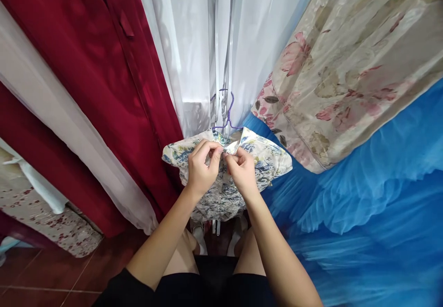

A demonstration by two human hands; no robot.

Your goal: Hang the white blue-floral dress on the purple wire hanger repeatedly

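A small white garment with a blue floral print [266, 161] hangs on a purple hanger [229, 113] in front of me. My left hand [202, 166] and my right hand [242, 168] meet at its neckline, each with its fingers pinched closed on the fabric near the collar. The hanger's hook reaches up to a thin metal rail or strap among the hanging clothes. The lower part of the garment is hidden behind my hands and forearms.
A dark red dress [104, 90] hangs at the left, sheer white fabric [194, 44] at the centre. At the right hang a pink floral cloth [346, 67] and a blue tulle dress [374, 196]. Reddish tile floor [51, 274] shows below left.
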